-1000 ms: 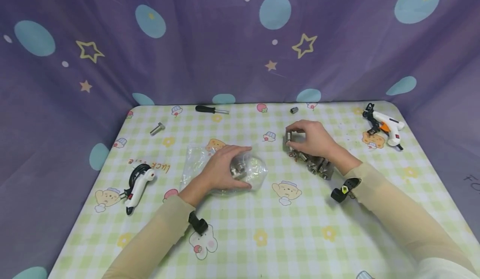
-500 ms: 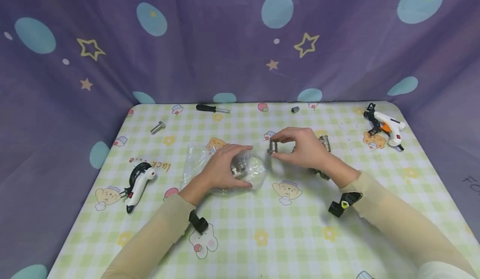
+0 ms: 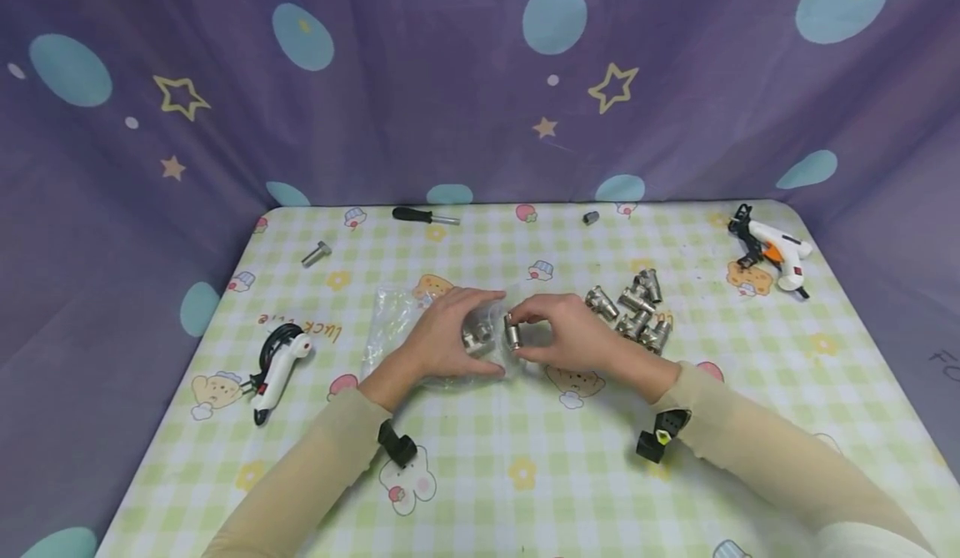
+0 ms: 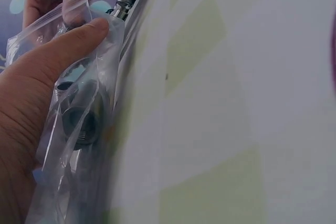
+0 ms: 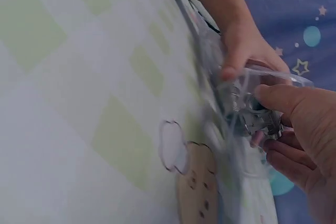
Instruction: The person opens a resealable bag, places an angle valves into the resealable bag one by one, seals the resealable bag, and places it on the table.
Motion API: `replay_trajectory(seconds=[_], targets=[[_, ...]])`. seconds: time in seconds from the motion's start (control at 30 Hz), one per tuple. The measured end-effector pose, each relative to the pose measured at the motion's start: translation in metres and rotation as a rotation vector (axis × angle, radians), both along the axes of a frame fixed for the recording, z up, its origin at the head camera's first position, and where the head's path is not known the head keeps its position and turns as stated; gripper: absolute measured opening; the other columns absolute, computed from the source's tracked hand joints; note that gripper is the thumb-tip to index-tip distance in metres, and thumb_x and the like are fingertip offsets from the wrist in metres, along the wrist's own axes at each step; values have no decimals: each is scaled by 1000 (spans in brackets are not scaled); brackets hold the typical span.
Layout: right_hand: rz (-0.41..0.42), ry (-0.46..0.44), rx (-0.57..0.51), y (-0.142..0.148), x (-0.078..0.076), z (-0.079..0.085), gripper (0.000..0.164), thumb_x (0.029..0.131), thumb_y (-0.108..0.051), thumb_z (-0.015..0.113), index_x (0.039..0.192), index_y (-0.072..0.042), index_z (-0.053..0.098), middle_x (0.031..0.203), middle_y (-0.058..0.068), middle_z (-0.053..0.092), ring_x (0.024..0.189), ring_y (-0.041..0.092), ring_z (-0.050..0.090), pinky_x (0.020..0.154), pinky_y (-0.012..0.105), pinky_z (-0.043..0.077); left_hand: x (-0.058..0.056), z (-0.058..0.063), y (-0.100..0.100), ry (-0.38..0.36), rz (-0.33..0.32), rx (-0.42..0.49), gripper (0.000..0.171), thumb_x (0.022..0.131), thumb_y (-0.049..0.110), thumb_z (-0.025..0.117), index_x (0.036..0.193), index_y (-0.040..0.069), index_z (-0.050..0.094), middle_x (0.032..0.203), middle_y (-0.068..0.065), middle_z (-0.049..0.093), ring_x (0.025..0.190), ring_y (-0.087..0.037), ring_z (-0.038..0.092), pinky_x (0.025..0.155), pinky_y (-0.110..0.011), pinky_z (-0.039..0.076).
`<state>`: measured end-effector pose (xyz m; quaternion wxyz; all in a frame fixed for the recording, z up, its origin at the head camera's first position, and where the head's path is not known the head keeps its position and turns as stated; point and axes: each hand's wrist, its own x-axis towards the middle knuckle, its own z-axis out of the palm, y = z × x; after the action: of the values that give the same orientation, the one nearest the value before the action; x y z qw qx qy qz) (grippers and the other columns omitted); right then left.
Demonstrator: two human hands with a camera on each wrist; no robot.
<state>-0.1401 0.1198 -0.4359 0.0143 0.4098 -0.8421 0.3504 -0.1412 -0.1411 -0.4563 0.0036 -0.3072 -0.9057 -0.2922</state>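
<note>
My left hand [image 3: 444, 339] grips the clear zip-lock bag [image 3: 385, 320] near its mouth, thumb and fingers curved around it. Several metal fittings lie inside; one round threaded fitting [image 4: 80, 124] shows through the plastic in the left wrist view. At the bag's mouth, my right hand [image 3: 576, 338] pinches a silvery metal connector [image 3: 512, 332] between thumb and fingers. The right wrist view has this connector [image 5: 262, 121] at the bag's edge, with the plastic partly over it. To the right, several similar metal connectors [image 3: 636, 301] lie in a loose pile.
A white glue gun [image 3: 279, 374] with a coiled black cord lies left; another glue gun [image 3: 780, 253] lies far right. Along the back are a black-handled screwdriver [image 3: 423, 216] and a small metal piece [image 3: 591, 218]. A bolt [image 3: 317, 253] lies back left. A purple curtain [image 3: 420, 108] hangs behind.
My right hand has carried one connector from the pile leftward to the bag's mouth, uncovering the pile. The left hand and the bag have stayed in place.
</note>
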Motion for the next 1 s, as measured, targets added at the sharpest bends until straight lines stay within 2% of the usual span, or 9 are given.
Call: replay_trajectory(seconds=[0.23,0.43,0.57,0.63,0.8,1.0], targets=[[-6,-104,-31,-16,5,-8,35,84,-23,92,113,-12,75,108,0,78,96,16,78,88,25,64,1,0,0,10,4,-1,108,60,59,101,152,22,58,145,1,66,135,-24,61,118,-50,49],[-23,-123,-54,-22,8,-16,30,85,-26,92,106,-12,76,101,0,77,90,13,77,81,21,64,2,1,2,24,-8,-6,110,57,59,101,152,22,59,145,0,67,134,-24,61,118,-49,50],[-8,-141,-79,-21,9,-21,12,94,-15,82,104,-11,78,102,1,77,91,11,77,82,19,64,3,2,3,16,-10,-23,113,56,62,101,153,23,58,146,1,66,135,-23,60,119,-48,49],[0,-142,-73,-19,8,-21,9,98,-10,76,106,-11,79,104,2,78,92,11,77,83,20,64,3,2,3,10,-7,-31,113,57,64,100,153,23,57,146,1,66,135,-23,60,120,-48,48],[9,-158,-58,-9,3,-15,16,98,-6,73,112,-9,81,111,3,81,98,14,77,85,21,64,3,1,4,3,-7,-33,112,58,65,99,153,23,57,146,1,66,135,-22,60,119,-48,48],[-103,-61,-67,16,-14,1,17,94,-2,75,110,-5,80,108,6,80,93,18,78,82,23,66,4,2,4,-4,6,-66,114,56,67,98,154,26,56,147,2,65,136,-22,59,121,-50,46]])
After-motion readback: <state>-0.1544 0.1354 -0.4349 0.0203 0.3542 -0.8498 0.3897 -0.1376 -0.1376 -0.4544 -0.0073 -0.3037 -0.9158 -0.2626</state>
